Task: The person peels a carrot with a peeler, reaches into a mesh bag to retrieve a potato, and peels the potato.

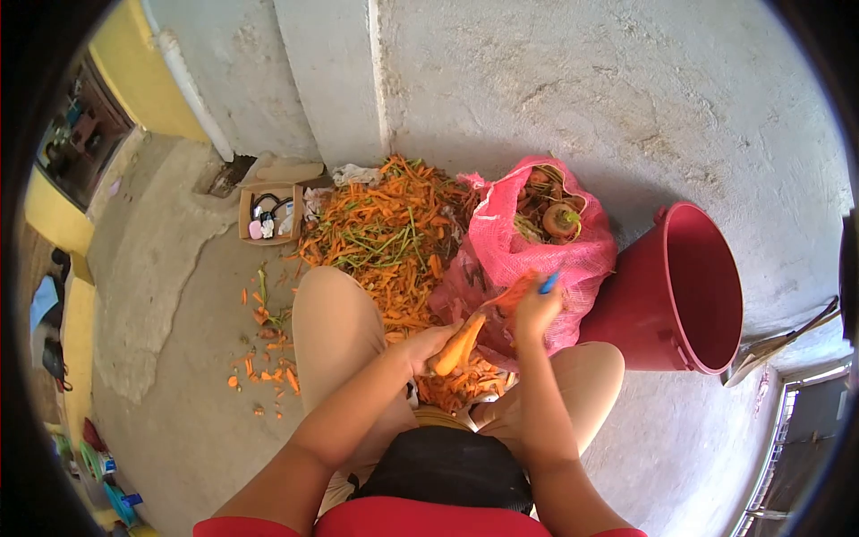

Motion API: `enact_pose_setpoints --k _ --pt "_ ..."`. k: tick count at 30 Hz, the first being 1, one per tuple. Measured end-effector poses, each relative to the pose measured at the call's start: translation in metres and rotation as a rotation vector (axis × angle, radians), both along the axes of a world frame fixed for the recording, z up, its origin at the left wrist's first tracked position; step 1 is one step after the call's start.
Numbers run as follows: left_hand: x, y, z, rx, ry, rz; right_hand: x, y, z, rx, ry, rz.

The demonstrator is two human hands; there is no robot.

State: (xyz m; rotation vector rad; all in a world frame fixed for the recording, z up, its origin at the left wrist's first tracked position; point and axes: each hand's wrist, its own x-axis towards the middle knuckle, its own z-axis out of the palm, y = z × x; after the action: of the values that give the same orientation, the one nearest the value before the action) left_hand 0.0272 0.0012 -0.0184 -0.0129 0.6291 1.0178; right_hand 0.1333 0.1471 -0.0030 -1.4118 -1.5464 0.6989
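My left hand (431, 347) is closed around a peeled-looking orange carrot (460, 347), held tilted between my knees. Just to the right, my right hand (537, 313) grips a blue-handled knife (548, 284); its blade is smeared and orange-tinted, pointing left near the carrot's upper end. Below the carrot lie orange shavings (447, 390). Beyond my hands spreads a large heap of carrot peelings and green stems (385, 233). A pink mesh sack (546, 242) stands open at the right of the heap, with whole carrots (561, 220) inside.
A dark red bucket (631, 291) leans on its side against the wall, right of the sack. A small cardboard box (270, 215) with odds and ends sits left of the heap. Carrot scraps (268, 369) lie scattered on the concrete floor by my left knee.
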Motion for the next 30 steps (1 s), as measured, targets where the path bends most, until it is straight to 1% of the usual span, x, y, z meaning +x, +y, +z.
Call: enact_pose_setpoints --k 2,3,4,6,7,8,9,10,11,12,14,15,17,18,19,20,21,22,23,25,26,27,28,30 --pt "0.001 -0.006 0.013 0.089 0.002 -0.014 0.017 0.02 0.0 -0.074 0.077 -0.107" --pt "0.002 -0.004 0.023 -0.057 0.098 0.035 0.02 0.025 0.0 -0.11 0.113 -0.161" --pt "0.001 -0.001 0.02 -0.03 0.044 0.053 0.02 0.023 -0.003 -0.076 0.163 -0.096" --pt "-0.004 0.003 0.008 0.024 -0.061 0.09 0.008 0.001 0.007 -0.008 0.262 0.037" --pt "-0.006 0.003 0.003 0.048 -0.036 0.092 0.006 -0.013 0.011 -0.01 0.198 0.165" --pt "-0.004 0.004 0.003 -0.022 -0.012 0.123 -0.002 -0.03 0.018 -0.032 0.273 0.281" --pt "-0.002 0.007 0.004 -0.094 0.013 0.153 -0.009 -0.046 0.019 0.001 0.338 0.341" --pt "0.0 0.008 0.005 -0.164 0.038 0.179 -0.013 -0.06 0.023 -0.104 0.354 0.395" --pt "-0.003 0.0 0.017 0.04 0.015 0.188 -0.016 -0.072 0.027 -0.081 0.305 0.437" --pt "-0.002 0.001 0.018 -0.024 0.045 0.203 -0.017 -0.078 0.03 -0.058 0.255 0.478" --pt "0.002 0.003 0.019 -0.15 0.103 0.236 -0.015 -0.077 0.035 -0.133 0.104 0.443" --pt "0.002 0.006 0.019 -0.165 0.12 0.221 -0.015 -0.075 0.037 -0.169 0.031 0.426" --pt "-0.001 0.01 0.016 -0.196 0.157 0.193 -0.017 -0.07 0.033 -0.192 0.023 0.387" --pt "-0.004 0.009 0.008 -0.114 0.115 0.136 -0.019 -0.065 0.029 -0.202 0.017 0.369" --pt "-0.008 0.008 -0.003 -0.031 0.072 0.078 -0.02 -0.056 0.018 0.019 0.04 0.314" --pt "-0.01 0.006 -0.01 0.053 0.029 0.02 -0.017 -0.036 0.009 0.024 0.016 0.197" --pt "-0.008 0.002 -0.008 0.028 -0.01 -0.044 -0.01 -0.013 0.006 0.017 -0.014 0.086" --pt "-0.005 -0.002 -0.002 0.033 -0.036 -0.023 -0.002 0.008 -0.002 0.095 -0.018 -0.027" --pt "-0.004 -0.004 0.007 0.038 -0.057 -0.006 0.008 0.019 0.003 0.034 -0.089 -0.092" --pt "-0.006 -0.002 0.008 0.023 -0.128 0.055 0.017 0.024 0.004 -0.036 0.142 -0.081" --pt "-0.005 0.0 0.007 0.003 -0.04 0.088 0.021 0.025 0.005 -0.07 0.253 -0.071" --pt "-0.004 0.001 0.007 -0.017 0.05 0.124 0.015 0.015 0.008 -0.043 0.307 -0.033" --pt "-0.004 0.002 0.006 -0.038 0.142 0.163 0.009 0.004 0.013 -0.096 0.349 0.042" --pt "-0.003 0.0 0.002 -0.012 0.071 0.177 -0.004 -0.024 0.025 -0.207 0.433 0.193"
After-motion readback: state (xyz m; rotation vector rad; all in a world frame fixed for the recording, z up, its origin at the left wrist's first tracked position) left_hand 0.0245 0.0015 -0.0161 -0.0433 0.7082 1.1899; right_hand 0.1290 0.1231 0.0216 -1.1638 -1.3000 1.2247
